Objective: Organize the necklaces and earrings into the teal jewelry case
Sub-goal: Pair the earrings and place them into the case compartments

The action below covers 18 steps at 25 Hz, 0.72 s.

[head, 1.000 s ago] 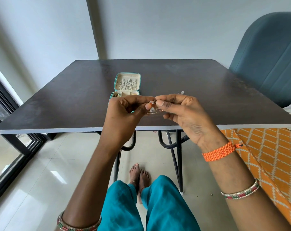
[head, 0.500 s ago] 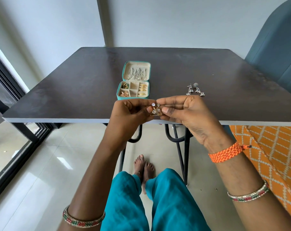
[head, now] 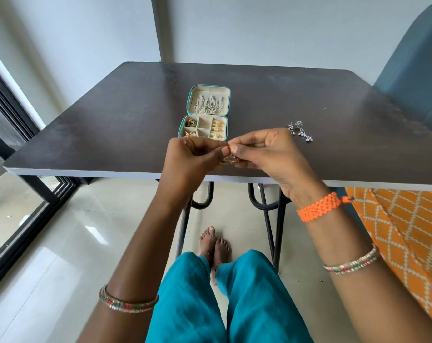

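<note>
we see both hands meeting just above the near edge of the dark desk (head: pixel 91 134). the left hand (head: pixel 187 162) and the right hand (head: pixel 266 154) each have their fingers curled in, and between thumb and fingertips they pinch one small gold earring (head: pixel 229 160) (mostly hidden by the fingers, so we cannot tell its exact shape). the grip of both hands is pressed tight on that one piece, fingertips of the two hands touching.

just beyond the hands the teal jewelry case (head: pixel 207 111) lies open on the desk, its lid tipped back. silver necklaces (head: pixel 210 105) hang in a row inside the lid. the lower tray is split into compartments: gold and green pieces sit in the left ones, gold earrings line the right column, and the middle cells show only their cream lining.

to the right of the case, near the right hand but apart from it, a pair of silver earrings (head: pixel 300 131) lies loose on the desk. an orange braided band (head: pixel 318 206) circles the right wrist, and a blue chair (head: pixel 412 70) stands at the far right corner.
</note>
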Tool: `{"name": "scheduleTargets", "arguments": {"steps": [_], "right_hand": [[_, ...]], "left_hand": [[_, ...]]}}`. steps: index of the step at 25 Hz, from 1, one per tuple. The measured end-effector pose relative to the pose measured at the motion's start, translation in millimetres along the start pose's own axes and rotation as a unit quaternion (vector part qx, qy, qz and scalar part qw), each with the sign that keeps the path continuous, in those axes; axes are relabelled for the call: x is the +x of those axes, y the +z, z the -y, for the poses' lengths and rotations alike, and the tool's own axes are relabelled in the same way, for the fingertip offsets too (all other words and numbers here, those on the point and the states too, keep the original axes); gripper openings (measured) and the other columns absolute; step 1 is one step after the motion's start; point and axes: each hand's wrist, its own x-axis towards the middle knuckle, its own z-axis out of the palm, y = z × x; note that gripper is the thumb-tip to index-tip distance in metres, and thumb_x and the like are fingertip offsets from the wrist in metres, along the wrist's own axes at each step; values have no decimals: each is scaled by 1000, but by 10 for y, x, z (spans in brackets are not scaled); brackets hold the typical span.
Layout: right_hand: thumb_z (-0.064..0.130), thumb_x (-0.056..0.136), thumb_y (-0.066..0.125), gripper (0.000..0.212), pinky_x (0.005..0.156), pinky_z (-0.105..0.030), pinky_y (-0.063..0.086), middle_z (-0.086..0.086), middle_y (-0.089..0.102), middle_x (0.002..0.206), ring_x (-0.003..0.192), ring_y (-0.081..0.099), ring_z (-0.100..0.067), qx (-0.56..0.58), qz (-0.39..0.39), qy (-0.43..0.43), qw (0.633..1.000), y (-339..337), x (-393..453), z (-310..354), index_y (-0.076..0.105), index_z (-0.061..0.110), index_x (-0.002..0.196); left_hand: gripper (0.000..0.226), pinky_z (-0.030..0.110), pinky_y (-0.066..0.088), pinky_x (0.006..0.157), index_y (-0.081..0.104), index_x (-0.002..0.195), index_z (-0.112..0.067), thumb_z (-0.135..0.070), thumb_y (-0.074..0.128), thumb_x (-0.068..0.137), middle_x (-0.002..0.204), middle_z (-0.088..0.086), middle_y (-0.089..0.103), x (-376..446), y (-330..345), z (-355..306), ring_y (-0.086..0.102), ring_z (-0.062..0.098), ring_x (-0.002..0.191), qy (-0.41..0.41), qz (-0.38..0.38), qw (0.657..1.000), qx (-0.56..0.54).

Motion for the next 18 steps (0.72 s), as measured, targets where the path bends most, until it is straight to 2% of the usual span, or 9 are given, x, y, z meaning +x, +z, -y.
{"name": "scheduleTargets", "arguments": {"steps": [3,5,7,9,10,12,14,18], "right_hand": [[-3,81,68,10,61,-18,57,-12,70,78,65,66,-11,-3,-22,-25,999,106,363,8,70,-4,91],[-3,81,68,10,56,-12,51,-5,69,75,60,64,-1,-8,-65,-63,996,137,662,-4,70,-4,91],[-2,81,68,7,56,-10,45,-2,68,74,59,62,4,-20,-106,-94,990,157,968,-57,71,1,86],[0,80,69,11,61,-16,48,-5,69,77,66,64,-4,-30,-139,-101,985,179,1207,-179,70,11,80],[1,80,69,13,66,-21,50,-6,70,78,70,65,-9,-35,-151,-97,983,198,1290,-257,69,14,78],[2,79,70,15,72,-26,52,-7,70,79,74,65,-14,-50,-155,-82,983,220,1367,-420,69,17,76],[3,80,70,16,73,-24,53,-4,70,78,75,66,-14,-59,-151,-83,983,213,1405,-509,69,18,76],[2,80,69,15,77,-28,56,-7,72,82,83,70,-22,-37,-148,-87,984,196,1438,-517,70,16,78]], "left_hand": [[17,21,57,65,70,96,-4,1,69,80,68,-2,73,298,-140,48,69,12,64,9,-33,999,-4],[15,27,58,70,72,91,-11,-3,72,79,72,-2,72,603,-278,93,67,10,64,20,-85,993,78],[13,28,57,68,74,87,-18,-9,75,78,75,1,72,899,-361,121,65,10,64,20,-118,980,156],[10,23,55,63,76,86,-17,-12,74,78,78,2,72,1139,-342,145,63,8,63,3,-113,970,216],[9,23,54,65,76,86,-17,-15,74,78,80,3,73,1237,-311,168,63,9,65,-4,-104,963,247],[8,32,53,81,76,83,-21,-19,75,76,83,2,73,1351,-229,267,65,15,78,-12,-90,951,296],[9,39,45,92,76,82,-24,-27,76,74,87,1,73,1416,-166,362,62,22,95,-20,-95,938,332],[17,34,25,84,75,88,-25,-35,77,74,99,2,69,1470,-182,402,47,28,112,-35,-111,913,391]]}}
